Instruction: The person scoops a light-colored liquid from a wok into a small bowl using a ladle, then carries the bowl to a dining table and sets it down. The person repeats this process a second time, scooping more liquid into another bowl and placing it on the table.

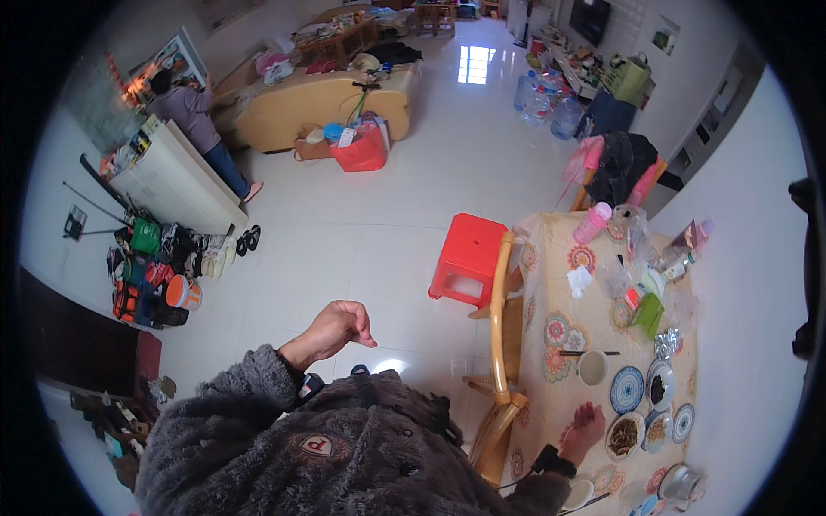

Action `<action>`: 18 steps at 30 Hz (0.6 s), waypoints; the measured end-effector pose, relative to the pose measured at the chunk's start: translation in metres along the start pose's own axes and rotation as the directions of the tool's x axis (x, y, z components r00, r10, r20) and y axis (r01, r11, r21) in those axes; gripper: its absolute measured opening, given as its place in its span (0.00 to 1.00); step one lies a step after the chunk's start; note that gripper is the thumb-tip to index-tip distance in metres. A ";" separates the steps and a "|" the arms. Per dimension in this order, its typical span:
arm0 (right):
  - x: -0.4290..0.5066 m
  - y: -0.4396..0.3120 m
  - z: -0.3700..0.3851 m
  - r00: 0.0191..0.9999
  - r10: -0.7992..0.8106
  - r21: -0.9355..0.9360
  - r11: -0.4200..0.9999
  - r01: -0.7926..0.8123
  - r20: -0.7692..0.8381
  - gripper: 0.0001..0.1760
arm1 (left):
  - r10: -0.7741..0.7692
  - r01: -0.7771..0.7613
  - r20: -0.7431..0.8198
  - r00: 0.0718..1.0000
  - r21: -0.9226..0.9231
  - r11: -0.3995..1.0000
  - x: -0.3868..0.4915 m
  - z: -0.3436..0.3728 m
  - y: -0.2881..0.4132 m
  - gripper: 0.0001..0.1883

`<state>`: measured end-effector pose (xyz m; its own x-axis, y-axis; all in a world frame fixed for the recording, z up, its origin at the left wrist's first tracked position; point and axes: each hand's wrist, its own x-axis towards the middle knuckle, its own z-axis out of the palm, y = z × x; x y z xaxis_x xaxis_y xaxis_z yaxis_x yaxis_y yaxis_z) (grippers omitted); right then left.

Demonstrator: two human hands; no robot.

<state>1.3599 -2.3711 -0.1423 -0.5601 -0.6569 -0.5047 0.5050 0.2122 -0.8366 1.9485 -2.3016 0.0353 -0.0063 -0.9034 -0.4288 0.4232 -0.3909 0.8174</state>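
My left hand (337, 327) is raised over the tiled floor in front of my body. Its fingers are bent in toward the thumb, and nothing shows in the grasp. Over the dining table (539, 451), my right hand (584, 426) has loosely curled fingers; its inside is partly hidden. Beside it are a plate of brown food (624, 437) and a blue-patterned plate (626, 389). A bowl (592, 367) stands farther up, with chopsticks (568, 353) by its rim. Another bowl (579, 495) lies below my right wrist.
A wooden chair (500, 322) stands between me and the table, beside a red plastic stool (468, 255). At the left, a person (184, 116) stands by a white cabinet (181, 171). A red bag (361, 149) rests against the sofa (310, 106).
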 end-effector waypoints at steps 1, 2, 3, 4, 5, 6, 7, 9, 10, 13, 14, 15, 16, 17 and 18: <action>-0.016 -0.014 0.001 0.999 -0.028 0.003 1.000 0.028 0.024 0.12 | 0.009 -0.009 0.026 1.000 -0.002 1.000 0.001 -0.010 0.002 0.13; -0.032 -0.025 0.005 0.997 -0.070 -0.009 0.997 0.070 0.012 0.11 | 0.019 -0.019 0.013 1.000 -0.009 1.000 0.002 -0.019 0.001 0.13; -0.050 -0.034 0.008 0.993 -0.120 -0.007 0.993 0.120 -0.012 0.11 | 0.018 -0.018 0.032 0.999 0.002 1.000 0.003 -0.030 0.003 0.13; -0.069 -0.044 0.014 0.988 -0.157 -0.024 0.987 0.157 0.000 0.12 | 0.026 -0.027 0.065 0.998 0.007 1.000 0.005 -0.042 0.005 0.13; -0.088 -0.052 0.021 0.981 -0.193 -0.025 0.981 0.193 0.014 0.12 | 0.026 -0.028 0.089 0.996 0.023 0.999 0.006 -0.054 0.008 0.13; -0.110 -0.060 0.028 0.973 -0.229 -0.025 0.973 0.229 0.026 0.12 | 0.029 -0.030 0.095 0.995 0.010 1.000 0.006 -0.067 0.011 0.13; -0.134 -0.068 0.036 0.964 -0.262 -0.036 0.964 0.263 0.038 0.12 | 0.024 -0.025 0.093 0.995 0.009 1.000 0.005 -0.080 0.015 0.13; -0.185 -0.080 0.057 0.944 -0.324 -0.048 0.944 0.327 0.062 0.12 | 0.033 -0.034 0.085 0.996 0.007 0.999 0.002 -0.113 0.026 0.13; -0.212 -0.084 0.069 0.922 -0.381 -0.080 0.919 0.385 0.067 0.12 | 0.046 -0.046 0.079 0.996 0.005 0.999 -0.001 -0.132 0.032 0.13; -0.294 -0.096 0.112 0.826 -0.540 -0.203 0.801 0.564 0.163 0.14 | 0.097 -0.097 0.026 0.995 0.011 0.995 -0.011 -0.197 0.053 0.12; -0.319 -0.101 0.127 0.764 -0.604 -0.217 0.733 0.644 0.227 0.14 | 0.102 -0.102 0.004 0.995 0.018 0.995 -0.016 -0.220 0.058 0.11; -0.344 -0.108 0.140 0.738 -0.612 -0.321 0.665 0.675 0.283 0.15 | 0.097 -0.095 -0.031 0.995 0.063 0.993 -0.021 -0.242 0.063 0.11; -0.366 -0.112 0.155 0.700 -0.623 -0.263 0.652 0.711 0.348 0.16 | 0.089 -0.081 -0.064 0.994 0.106 0.991 -0.026 -0.265 0.066 0.11; -0.388 -0.118 0.166 0.693 -0.610 -0.250 0.654 0.715 0.384 0.16 | 0.086 -0.073 -0.089 0.992 0.142 0.987 -0.032 -0.284 0.066 0.10; -0.410 -0.122 0.177 0.600 -0.617 -0.211 0.586 0.782 0.510 0.16 | 0.058 -0.036 -0.098 0.993 0.213 0.976 -0.040 -0.302 0.066 0.10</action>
<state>1.6446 -2.2558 0.2044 -0.3124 -0.8937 0.3220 -0.2812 -0.2368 -0.9300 2.2505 -2.2378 -0.0099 0.1070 -0.9031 -0.4159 0.2200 -0.3864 0.8957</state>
